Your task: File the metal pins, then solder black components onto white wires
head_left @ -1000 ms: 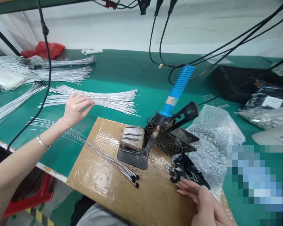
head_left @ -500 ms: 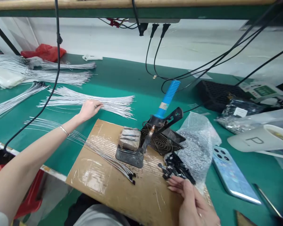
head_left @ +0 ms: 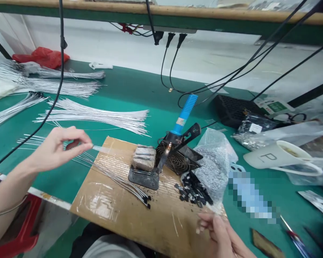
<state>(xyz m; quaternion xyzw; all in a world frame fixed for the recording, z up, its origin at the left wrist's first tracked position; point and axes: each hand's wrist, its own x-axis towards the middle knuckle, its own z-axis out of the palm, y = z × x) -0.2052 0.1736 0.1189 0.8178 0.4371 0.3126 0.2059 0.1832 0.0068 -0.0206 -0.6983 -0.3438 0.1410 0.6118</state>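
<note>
My left hand (head_left: 67, 147) pinches a thin white wire (head_left: 99, 148), its end smeared by motion, above the left side of the cardboard (head_left: 94, 204). Behind it lies a loose bundle of white wires (head_left: 104, 116). Below, several wires (head_left: 113, 172) with small black tips rest across the cardboard. My right hand (head_left: 218, 233) hovers over the cardboard's right edge, fingers curled together; whatever they hold, if anything, cannot be made out. Just beyond it is a heap of small black pieces (head_left: 192, 190).
A blue-handled soldering iron (head_left: 185, 113) leans on a stand near a worn block (head_left: 144, 157) and a fan (head_left: 174, 163). Bubble wrap (head_left: 215, 161), a partly pixelated blue phone (head_left: 251, 195) and a white mug (head_left: 274, 156) stand right. A black cable (head_left: 59, 80) hangs at left.
My left hand has come away from the white wire bundle, moving left and toward me with a wire in its fingers. My right hand has drawn slightly back from the black pieces.
</note>
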